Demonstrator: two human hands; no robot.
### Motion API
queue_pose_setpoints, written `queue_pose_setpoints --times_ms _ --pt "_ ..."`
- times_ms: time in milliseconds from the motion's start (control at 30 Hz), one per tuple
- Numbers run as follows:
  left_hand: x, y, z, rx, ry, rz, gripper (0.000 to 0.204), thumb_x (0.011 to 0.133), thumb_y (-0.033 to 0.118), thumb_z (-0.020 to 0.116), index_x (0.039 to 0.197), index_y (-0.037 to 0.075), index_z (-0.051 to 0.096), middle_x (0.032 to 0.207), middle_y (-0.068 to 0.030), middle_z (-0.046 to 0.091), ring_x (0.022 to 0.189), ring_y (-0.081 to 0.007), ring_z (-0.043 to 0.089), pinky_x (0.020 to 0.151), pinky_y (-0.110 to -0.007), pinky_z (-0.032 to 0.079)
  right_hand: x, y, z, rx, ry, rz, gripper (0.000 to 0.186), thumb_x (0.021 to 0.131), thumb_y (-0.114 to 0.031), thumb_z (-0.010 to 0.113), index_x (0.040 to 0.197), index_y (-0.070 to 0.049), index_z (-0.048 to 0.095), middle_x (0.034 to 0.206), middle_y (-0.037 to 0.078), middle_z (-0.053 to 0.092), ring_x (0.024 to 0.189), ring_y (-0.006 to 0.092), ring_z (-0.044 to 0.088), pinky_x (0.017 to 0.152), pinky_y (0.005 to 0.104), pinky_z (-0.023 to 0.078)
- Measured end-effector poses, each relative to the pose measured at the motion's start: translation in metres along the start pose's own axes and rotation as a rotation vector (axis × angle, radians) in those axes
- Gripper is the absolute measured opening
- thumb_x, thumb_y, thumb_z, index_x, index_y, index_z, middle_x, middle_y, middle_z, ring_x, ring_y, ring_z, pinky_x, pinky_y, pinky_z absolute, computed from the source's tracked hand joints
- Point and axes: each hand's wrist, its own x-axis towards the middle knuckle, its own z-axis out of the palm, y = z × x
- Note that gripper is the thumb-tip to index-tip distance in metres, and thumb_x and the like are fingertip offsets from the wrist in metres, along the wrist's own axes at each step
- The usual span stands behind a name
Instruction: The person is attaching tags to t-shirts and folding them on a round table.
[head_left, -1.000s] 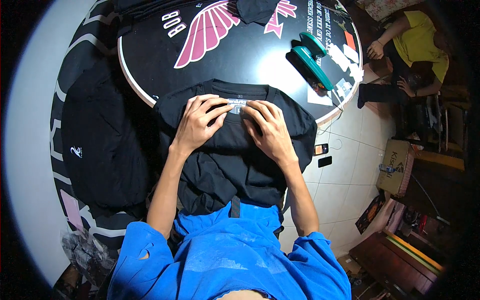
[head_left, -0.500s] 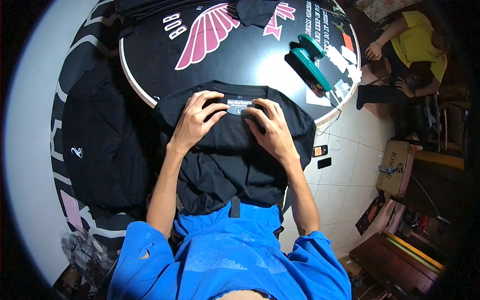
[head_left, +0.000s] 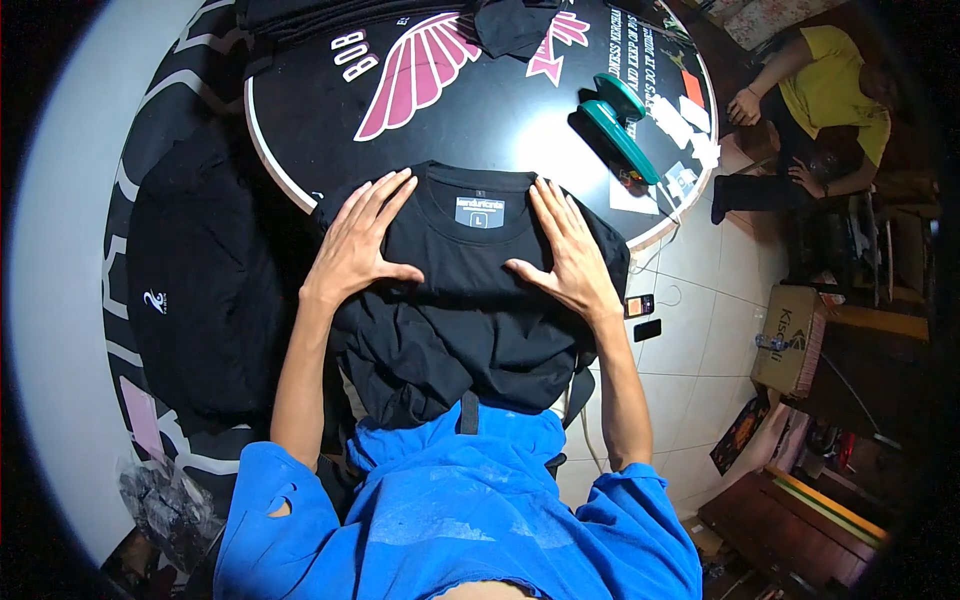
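Observation:
A black T-shirt (head_left: pixel 470 270) lies over the near edge of the round table, its collar facing away from me and its lower part bunched up by my lap. Inside the neck a grey printed label (head_left: pixel 480 213) shows. My left hand (head_left: pixel 358 238) rests flat on the shirt just left of the collar, fingers stretched out and thumb pointing inward. On the other side of the neck my right hand (head_left: pixel 572 245) lies flat in the same way, thumb also turned inward. Neither hand grips the cloth.
A green handheld steamer-like device (head_left: pixel 615 130) stands on the round black table (head_left: pixel 300 110) at the right. Dark folded cloth (head_left: pixel 350 18) lies at the far edge. Another black garment (head_left: pixel 205 290) is at left. Two phones (head_left: pixel 643 318) lie on the floor; a person in yellow (head_left: pixel 835 90) sits at far right.
Both hands have let go of the collar by the label, spread apart to either side and flattened on the shoulders of the T-shirt. The label is now uncovered.

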Motion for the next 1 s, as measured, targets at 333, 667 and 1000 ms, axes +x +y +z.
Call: queue_pose_setpoints --times_ms 333,667,1000 --pt "-0.001 -0.008 -0.011 -0.035 -0.101 0.017 0.163 0.04 0.078 0.094 0.178 0.022 0.027 0.184 -0.007 0.027 0.17 -0.0301 0.024 0.141 -0.056 0.021 -0.001 0.015 -0.005 -0.029 -0.069 -0.094 0.131 0.083 -0.082 0.078 0.173 0.003 0.032 0.18 0.023 0.032 0.169 0.0375 0.025 0.139 0.0498 0.02" --pt "0.003 0.017 -0.01 -0.258 0.245 0.035 0.066 0.097 0.052 0.08 0.149 0.014 0.071 0.153 -0.0115 0.065 0.149 -0.0338 0.055 0.126 -0.053 0.044 -0.001 -0.02 -0.006 0.074 0.185 -0.114 0.066 0.095 -0.038 0.085 0.148 -0.006 0.064 0.154 0.018 0.06 0.146 0.0388 0.056 0.126 0.0498 0.045" --pt "0.012 0.041 0.024 -0.127 0.199 0.161 0.04 0.107 0.037 0.072 0.142 0.021 0.077 0.15 -0.0035 0.066 0.14 -0.0273 0.058 0.121 -0.048 0.043 0.007 -0.032 0.018 -0.007 0.137 -0.164 0.048 0.101 -0.033 0.077 0.143 -0.009 0.071 0.146 0.015 0.065 0.139 0.0341 0.058 0.121 0.0505 0.043"
